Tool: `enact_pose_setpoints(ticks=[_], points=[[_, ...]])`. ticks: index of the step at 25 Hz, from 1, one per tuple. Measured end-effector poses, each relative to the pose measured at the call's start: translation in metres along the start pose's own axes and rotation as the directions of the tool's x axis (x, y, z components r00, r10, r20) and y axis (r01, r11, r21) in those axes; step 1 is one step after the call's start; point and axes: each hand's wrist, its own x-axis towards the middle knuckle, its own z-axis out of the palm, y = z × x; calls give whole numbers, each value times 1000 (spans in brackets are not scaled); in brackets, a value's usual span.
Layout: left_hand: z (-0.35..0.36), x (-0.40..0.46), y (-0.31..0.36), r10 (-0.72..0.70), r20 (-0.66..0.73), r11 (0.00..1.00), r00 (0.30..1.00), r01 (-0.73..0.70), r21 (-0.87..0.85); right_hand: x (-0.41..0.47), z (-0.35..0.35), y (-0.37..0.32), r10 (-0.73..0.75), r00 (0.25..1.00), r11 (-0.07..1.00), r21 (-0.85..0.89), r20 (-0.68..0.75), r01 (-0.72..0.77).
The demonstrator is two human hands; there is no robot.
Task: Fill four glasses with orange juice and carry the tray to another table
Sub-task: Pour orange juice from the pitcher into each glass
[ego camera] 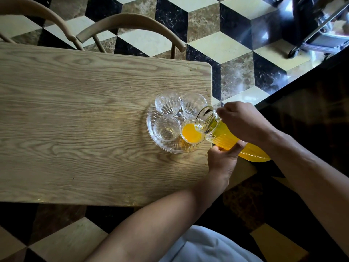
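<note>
Orange juice (192,132) was going into the first of four glasses, on the glass tray (151,127) near the counter's (75,110) right edge.

The jug (226,137) was tipped way over, spout right at the rim of the near-right glass (190,138), which had juice in the bottom. The other three glasses, far-left (167,104), far-right (193,104) and near-left (166,129), looked dry. Right grip (243,121) was clenched around the jug's handle side up near the neck, and the left grip (222,159) was curled under the jug's belly, propping it from below. Most of the jug hung past the counter's right edge. Few juice drips showed along the right edge and by the far right corner. Two wooden chairs (132,25) sat at the far edge.
</note>
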Motion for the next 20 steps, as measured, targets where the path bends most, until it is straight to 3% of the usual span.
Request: enact_pose_setpoints(ticks=[9, 20], points=[[11, 17, 22, 50, -103, 996, 993, -42, 76, 28, -12, 6, -29, 999, 996, 84, -21, 30], [43, 44, 41, 25, -130, 998, 991, -31, -50, 74, -27, 15, -106, 994, 994, -17, 38, 107]])
